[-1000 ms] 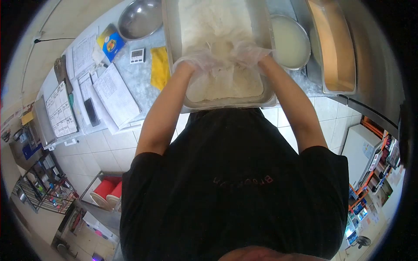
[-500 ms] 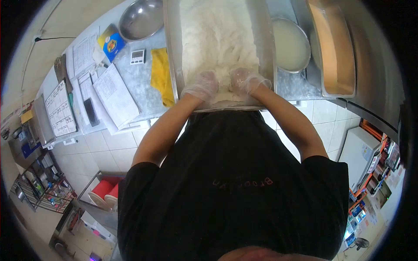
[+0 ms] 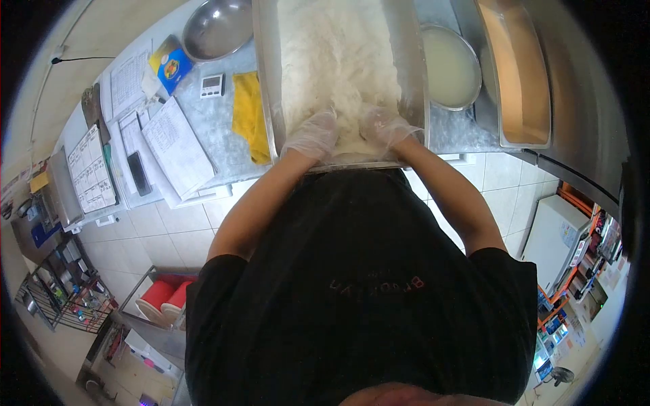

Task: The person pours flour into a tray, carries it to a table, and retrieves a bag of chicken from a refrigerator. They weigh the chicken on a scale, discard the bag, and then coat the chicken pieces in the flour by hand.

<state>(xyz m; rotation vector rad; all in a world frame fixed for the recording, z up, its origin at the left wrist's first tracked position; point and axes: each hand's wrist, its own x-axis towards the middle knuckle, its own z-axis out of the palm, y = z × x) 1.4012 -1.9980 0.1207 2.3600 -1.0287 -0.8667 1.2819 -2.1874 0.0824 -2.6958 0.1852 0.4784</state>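
Observation:
A deep metal tray point(image 3: 414, 88) stands at the counter's front edge, against my apron or black top. Inside lies a wide layer of whitish floury material point(image 3: 338, 51), lumpy and creased toward the near end. My left hand point(image 3: 318, 132), in a clear plastic glove, presses into its near left part. On the near right, my right hand point(image 3: 382, 126), gloved likewise, pushes into the same material. A small gap separates the two hands. The fingers of both are sunk in the material and hidden, so their closure does not show.
Left of the tray lie a yellow cloth point(image 3: 249, 118), a digital timer point(image 3: 212, 85), a metal bowl point(image 3: 218, 28), a blue-yellow packet point(image 3: 171, 65), papers point(image 3: 177, 137) and a phone point(image 3: 139, 173). To the right stand a round pan of pale liquid point(image 3: 450, 68) and a long metal container point(image 3: 525, 81).
Both hands stay at the tray's near end and look sunk slightly deeper. The material around the fingers has shifted a little. The whole view has moved slightly.

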